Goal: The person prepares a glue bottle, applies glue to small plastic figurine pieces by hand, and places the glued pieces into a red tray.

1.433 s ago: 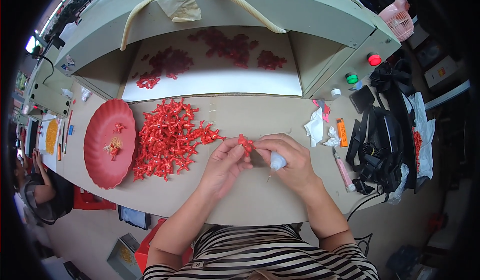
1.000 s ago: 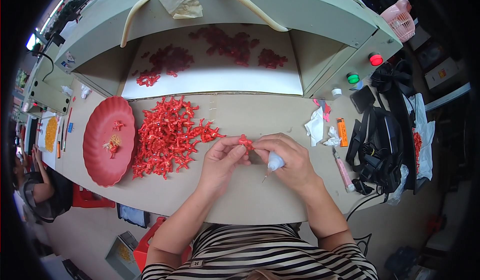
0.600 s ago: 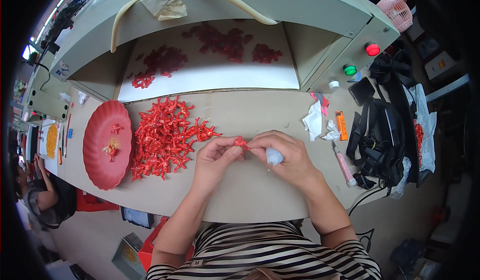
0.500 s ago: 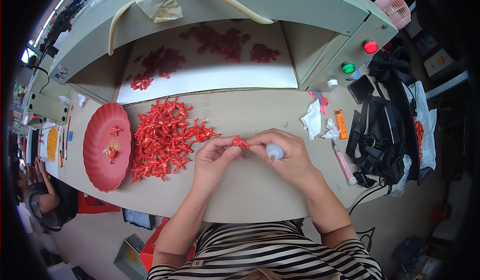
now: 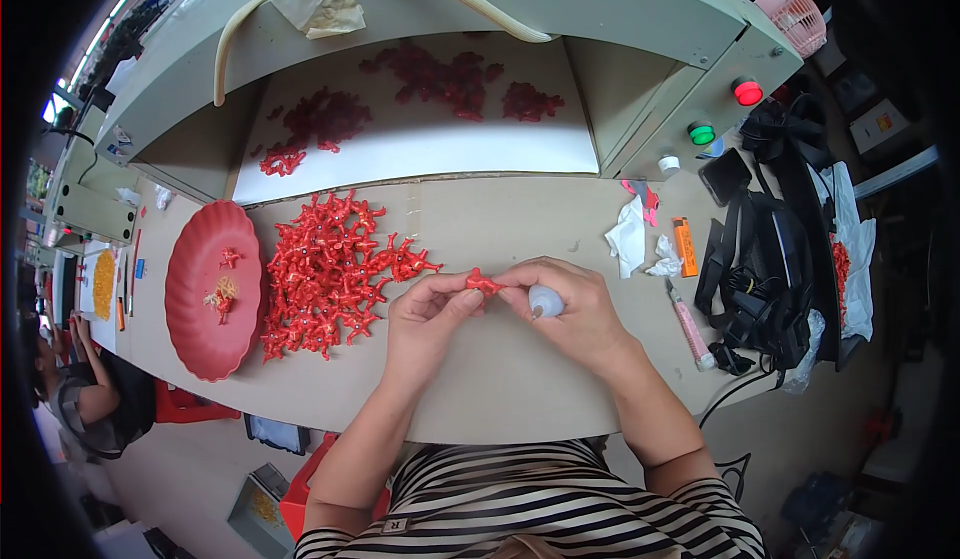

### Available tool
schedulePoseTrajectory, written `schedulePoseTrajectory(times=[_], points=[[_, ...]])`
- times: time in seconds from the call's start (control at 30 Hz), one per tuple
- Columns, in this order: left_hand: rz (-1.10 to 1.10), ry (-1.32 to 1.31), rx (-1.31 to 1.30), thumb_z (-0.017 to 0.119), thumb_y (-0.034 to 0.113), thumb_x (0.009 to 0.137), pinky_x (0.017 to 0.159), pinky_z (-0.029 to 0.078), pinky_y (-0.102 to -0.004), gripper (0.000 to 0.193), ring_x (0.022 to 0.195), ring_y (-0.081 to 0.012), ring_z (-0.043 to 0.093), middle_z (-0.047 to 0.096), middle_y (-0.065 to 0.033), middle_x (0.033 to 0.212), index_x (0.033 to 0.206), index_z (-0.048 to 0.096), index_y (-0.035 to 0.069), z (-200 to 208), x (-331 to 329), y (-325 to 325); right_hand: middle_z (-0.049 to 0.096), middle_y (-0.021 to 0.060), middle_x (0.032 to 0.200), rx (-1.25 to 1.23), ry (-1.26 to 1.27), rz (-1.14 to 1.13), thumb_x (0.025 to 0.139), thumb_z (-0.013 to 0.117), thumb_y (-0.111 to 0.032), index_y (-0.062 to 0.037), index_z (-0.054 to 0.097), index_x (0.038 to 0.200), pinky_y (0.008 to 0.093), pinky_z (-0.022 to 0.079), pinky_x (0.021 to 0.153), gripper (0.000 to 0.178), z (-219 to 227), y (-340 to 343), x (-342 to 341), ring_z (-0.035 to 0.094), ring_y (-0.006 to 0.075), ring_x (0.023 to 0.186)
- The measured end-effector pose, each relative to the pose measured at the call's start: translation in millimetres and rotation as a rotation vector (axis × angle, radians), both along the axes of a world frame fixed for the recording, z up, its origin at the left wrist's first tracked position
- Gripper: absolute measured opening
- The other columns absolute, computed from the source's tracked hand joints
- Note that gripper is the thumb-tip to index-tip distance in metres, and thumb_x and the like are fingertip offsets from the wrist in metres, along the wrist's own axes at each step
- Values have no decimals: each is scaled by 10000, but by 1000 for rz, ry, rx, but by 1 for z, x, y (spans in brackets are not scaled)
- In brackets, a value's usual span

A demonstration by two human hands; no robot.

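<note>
Between both hands, over the bare front of the table, is a small red plastic figure (image 5: 482, 282). My left hand (image 5: 428, 317) pinches it from one side with thumb and fingertips. The fingertips of my right hand (image 5: 585, 314) touch its other side. Tucked in the curled fingers of that same hand is a small whitish squeeze bottle (image 5: 546, 301) with a thin tip pointing toward me. Just left of my left hand lies a heap of similar red figures (image 5: 325, 274). The fingers hide part of the held figure.
A red scalloped tray (image 5: 190, 344) holds a few pieces at the left. Behind is a grey booth (image 5: 620, 119) with more red pieces inside. To the right lie tissue (image 5: 627, 237), an orange box (image 5: 685, 247), a pink tube (image 5: 690, 329) and a black bag (image 5: 760, 259).
The red figure has turned slightly between my fingertips, and the bottle has tilted a little. Both hands stay nearly in place.
</note>
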State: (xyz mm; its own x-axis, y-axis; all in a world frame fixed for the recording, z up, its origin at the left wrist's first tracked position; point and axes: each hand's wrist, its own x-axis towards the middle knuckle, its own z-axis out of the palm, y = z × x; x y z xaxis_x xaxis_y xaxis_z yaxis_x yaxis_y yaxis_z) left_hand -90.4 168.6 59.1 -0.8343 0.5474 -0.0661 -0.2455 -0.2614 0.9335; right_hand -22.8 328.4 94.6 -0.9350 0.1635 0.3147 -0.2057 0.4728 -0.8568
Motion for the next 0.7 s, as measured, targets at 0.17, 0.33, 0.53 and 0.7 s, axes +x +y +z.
schedulePoseTrajectory(times=[0.17, 0.33, 0.53, 0.7], points=[[-7, 2, -9, 600, 12, 810, 706, 488, -239, 171, 760, -109, 586, 637, -66, 897, 980, 599, -3, -4, -2, -1, 638, 81, 801, -24, -7, 8, 744, 653, -17, -21, 630, 873, 258, 480, 603, 131, -7, 0, -1, 609, 163, 688], [-12, -10, -26, 600, 19, 812, 703, 488, -239, 166, 758, -109, 586, 638, -66, 893, 976, 602, -2, -3, -2, -2, 640, 78, 809, -51, -22, 11, 747, 651, -15, -22, 629, 877, 255, 481, 613, 132, -7, 0, -1, 610, 159, 694], [-15, -10, -24, 601, 25, 813, 701, 488, -240, 161, 758, -108, 586, 639, -65, 887, 972, 605, 0, -3, -2, -2, 640, 77, 814, -55, -38, 19, 748, 649, -10, -19, 629, 875, 254, 481, 621, 129, -8, 1, -2, 609, 151, 701], [-11, -1, -27, 603, 27, 813, 697, 486, -237, 155, 756, -105, 585, 639, -63, 882, 966, 608, 2, -3, -2, -2, 640, 78, 812, -57, -44, 20, 748, 651, -13, -17, 629, 874, 254, 482, 622, 128, -7, 1, -2, 609, 153, 703]])
